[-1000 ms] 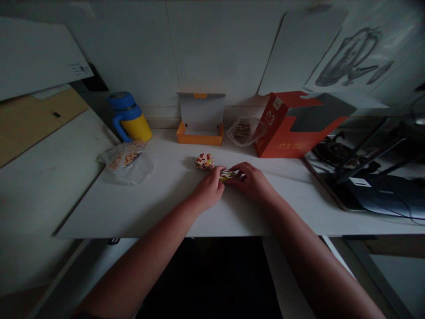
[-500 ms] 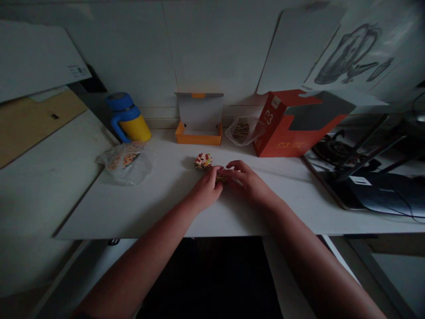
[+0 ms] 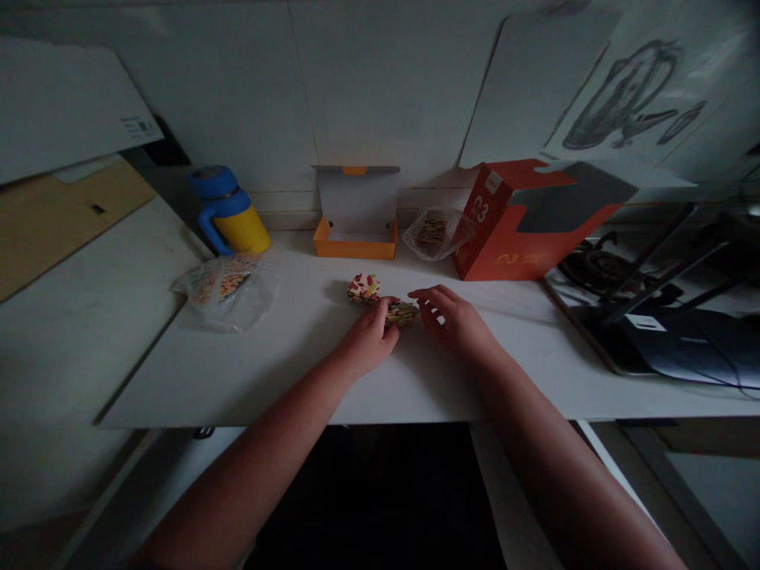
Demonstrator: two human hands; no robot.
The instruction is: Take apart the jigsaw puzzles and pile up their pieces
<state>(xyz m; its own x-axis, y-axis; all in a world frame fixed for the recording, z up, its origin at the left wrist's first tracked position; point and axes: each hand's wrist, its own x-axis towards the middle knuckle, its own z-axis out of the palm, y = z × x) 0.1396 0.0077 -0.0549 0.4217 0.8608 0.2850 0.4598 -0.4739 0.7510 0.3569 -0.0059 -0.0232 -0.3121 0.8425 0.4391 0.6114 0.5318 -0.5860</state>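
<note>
My left hand (image 3: 365, 339) is closed around the left end of a small greenish-brown bundle (image 3: 404, 314) of what look like thin layered pieces, low over the white table. Just to the right of the bundle is my right hand (image 3: 456, 323), its fingers curved and apart with nothing visible in them. A small stack with a red, yellow and white patterned top (image 3: 363, 287) sits directly behind my left fingers. The exact kind of these layered pieces is too small and dim to tell.
An orange box (image 3: 356, 248) with its lid raised stands at the wall. Clear plastic bags hold layered pieces, one at left (image 3: 243, 297), another (image 3: 436, 237) beside a big red box (image 3: 511, 245). A blue-yellow jug (image 3: 237, 226) stands back left; a stove (image 3: 599, 265) is at right.
My right hand has drawn back slightly to the right, off the bundle, and more of the bundle shows. My left hand stays in place.
</note>
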